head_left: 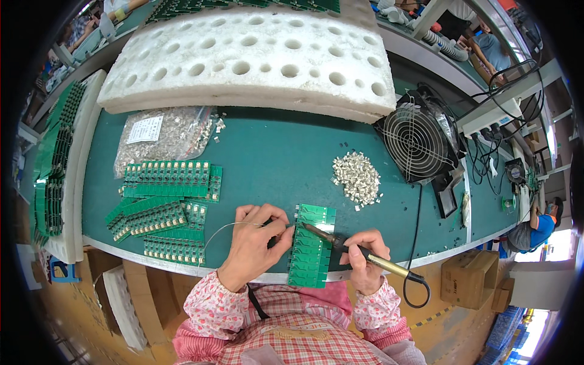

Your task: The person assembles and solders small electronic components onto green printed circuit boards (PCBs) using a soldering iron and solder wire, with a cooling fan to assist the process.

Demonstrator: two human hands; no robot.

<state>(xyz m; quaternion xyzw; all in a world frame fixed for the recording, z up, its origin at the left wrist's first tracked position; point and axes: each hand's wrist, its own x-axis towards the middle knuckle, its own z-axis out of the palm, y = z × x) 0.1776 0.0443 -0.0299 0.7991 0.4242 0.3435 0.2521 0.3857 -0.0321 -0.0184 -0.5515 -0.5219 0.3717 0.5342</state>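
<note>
Circuit board: the green board lies flat at the front edge of the table, between the two hands; its long axis runs away from the person, its row of small metal ends along the left side.
Soldering iron: the iron slants across the board, tip pointing left and away from the person, cord end to the right and nearer; its tip is at the board's left side.
Right hand: closed around the iron's handle, thumb and fingers wrapped on it.
Left hand: fingers curled, thumb and forefinger nearly meeting beside the board's left edge, gripping a thin wire that arcs off leftward.
Nearby: loose small parts heaped beyond the board, to the right; more boards piled to the left.
</note>
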